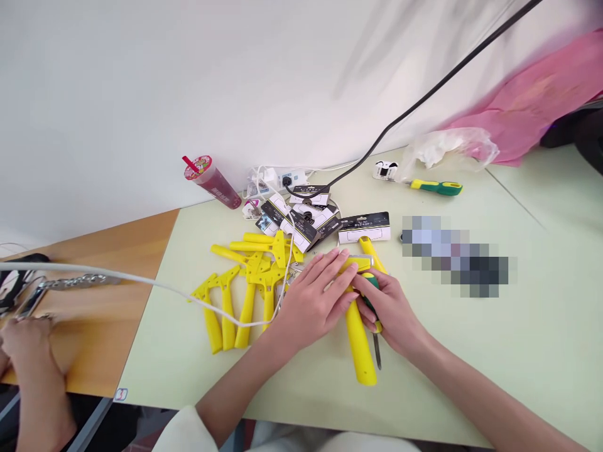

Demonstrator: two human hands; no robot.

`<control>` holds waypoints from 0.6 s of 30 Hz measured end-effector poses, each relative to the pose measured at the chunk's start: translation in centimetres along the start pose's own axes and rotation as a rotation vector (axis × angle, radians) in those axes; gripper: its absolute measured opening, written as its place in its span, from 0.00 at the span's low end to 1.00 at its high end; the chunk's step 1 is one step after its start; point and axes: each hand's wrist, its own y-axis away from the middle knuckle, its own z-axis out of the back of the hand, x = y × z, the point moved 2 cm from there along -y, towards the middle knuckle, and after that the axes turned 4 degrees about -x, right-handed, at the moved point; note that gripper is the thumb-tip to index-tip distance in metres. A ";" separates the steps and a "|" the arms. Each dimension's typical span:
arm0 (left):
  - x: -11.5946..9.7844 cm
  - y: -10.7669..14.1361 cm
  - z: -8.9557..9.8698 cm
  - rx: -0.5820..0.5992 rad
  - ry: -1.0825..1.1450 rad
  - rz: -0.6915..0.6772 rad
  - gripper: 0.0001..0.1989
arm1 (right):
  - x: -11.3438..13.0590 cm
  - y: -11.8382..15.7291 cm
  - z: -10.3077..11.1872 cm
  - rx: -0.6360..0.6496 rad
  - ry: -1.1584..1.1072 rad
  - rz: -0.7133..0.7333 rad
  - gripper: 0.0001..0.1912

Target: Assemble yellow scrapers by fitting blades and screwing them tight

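Observation:
A yellow scraper (360, 351) lies on the pale green table, its handle toward me and its head under my hands. My left hand (318, 298) rests over the scraper's head, fingers close together on it. In my right hand (389, 307) is a green and yellow screwdriver (377, 345), its shaft pointing toward me beside the handle; the right fingertips also touch the scraper's head. Left of my hands lies a pile of several yellow scraper parts (245, 307). Behind it are black and white packaging cards (301, 226), and another card (365, 227) lies by a second yellow handle (372, 251).
A drink cup (219, 185) stands near a power strip (282, 180). A white cable (198, 298) crosses the scraper pile. Another screwdriver (438, 187) lies at the back right, near plastic bags (452, 147). At far left, another person's hand (28, 342) rests over an orange table (108, 301).

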 end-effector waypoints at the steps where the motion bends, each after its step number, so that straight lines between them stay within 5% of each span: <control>1: 0.0 -0.3 -0.1 0.009 0.010 0.002 0.29 | 0.2 0.0 0.0 -0.011 -0.010 0.008 0.29; 10: -2.1 0.8 -1.3 -0.066 -0.057 0.206 0.36 | 0.5 -0.2 0.1 -0.036 -0.031 0.071 0.28; 18: -4.1 0.3 -1.0 -0.023 -0.141 0.295 0.32 | 0.5 0.1 0.1 -0.039 -0.123 0.120 0.24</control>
